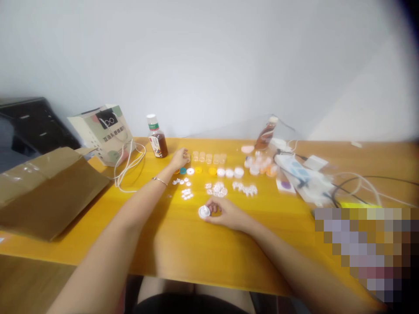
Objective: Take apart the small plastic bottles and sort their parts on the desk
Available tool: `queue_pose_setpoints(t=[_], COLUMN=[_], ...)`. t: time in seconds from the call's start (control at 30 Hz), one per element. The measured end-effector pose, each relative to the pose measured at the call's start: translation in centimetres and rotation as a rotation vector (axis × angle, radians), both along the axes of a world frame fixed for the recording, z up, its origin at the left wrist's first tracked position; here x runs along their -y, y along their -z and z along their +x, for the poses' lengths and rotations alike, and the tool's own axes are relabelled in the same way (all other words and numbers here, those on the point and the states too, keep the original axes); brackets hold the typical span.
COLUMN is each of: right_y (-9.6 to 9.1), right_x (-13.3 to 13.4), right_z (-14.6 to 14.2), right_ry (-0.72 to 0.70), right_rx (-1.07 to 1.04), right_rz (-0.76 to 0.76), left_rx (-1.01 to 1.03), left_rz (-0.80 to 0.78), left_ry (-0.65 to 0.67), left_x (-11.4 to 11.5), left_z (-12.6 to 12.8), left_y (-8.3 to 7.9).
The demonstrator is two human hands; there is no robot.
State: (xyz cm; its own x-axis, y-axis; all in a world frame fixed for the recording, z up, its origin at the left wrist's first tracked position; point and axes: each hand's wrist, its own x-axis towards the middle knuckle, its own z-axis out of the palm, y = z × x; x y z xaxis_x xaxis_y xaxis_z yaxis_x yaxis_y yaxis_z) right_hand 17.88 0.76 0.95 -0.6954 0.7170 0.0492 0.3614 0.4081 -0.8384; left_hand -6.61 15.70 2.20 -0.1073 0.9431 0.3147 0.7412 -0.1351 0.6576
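My right hand (225, 212), low over the middle of the table, pinches a round white cap (204, 212) with a raised piece on top. Farther off, my left hand (180, 158) has its fingers curled around a small clear cup (187, 158) at the left end of a row of similar clear cups (208, 158). Below that row runs a line of round caps (221, 172) in white, yellow and teal. Nearer to me lie groups of small white plastic parts (187, 194) and clear-white pieces (218, 189). The picture is somewhat blurred.
A dark drink bottle (159, 143) stands at the back left, another bottle (266, 134) at the back right beside a pile of caps (261, 164). Paper bags (49, 192) and a white cable (126, 172) lie left. A power strip (299, 176) with cables sits right.
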Motion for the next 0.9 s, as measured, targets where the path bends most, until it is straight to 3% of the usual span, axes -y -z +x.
queue_pose_setpoints(t=[0.13, 0.27, 0.47, 0.63, 0.9], right_y=[0.1, 0.1, 0.0, -0.1, -0.1], right_x=[0.0, 0.0, 0.1, 0.1, 0.0], right_z=[0.0, 0.1, 0.0, -0.1, -0.1], right_ry=[-0.005, -0.001, 0.002, 0.005, -0.011], right_rx=[-0.001, 0.006, -0.005, 0.017, 0.022], right_rz=[0.004, 0.001, 0.001, 0.009, 0.029], left_rx=[0.031, 0.024, -0.077, -0.224, -0.151], left_rz=[0.011, 0.055, 0.051, 0.005, -0.013], left_ry=[-0.025, -0.052, 0.041, 0.162, 0.180], left_x=[-0.7, 0.1, 5.3, 8.7, 7.3], left_z=[-0.1, -1.1, -4.5, -6.3, -5.8], left_y=[0.8, 0.6, -0.6, 0.0, 2.1])
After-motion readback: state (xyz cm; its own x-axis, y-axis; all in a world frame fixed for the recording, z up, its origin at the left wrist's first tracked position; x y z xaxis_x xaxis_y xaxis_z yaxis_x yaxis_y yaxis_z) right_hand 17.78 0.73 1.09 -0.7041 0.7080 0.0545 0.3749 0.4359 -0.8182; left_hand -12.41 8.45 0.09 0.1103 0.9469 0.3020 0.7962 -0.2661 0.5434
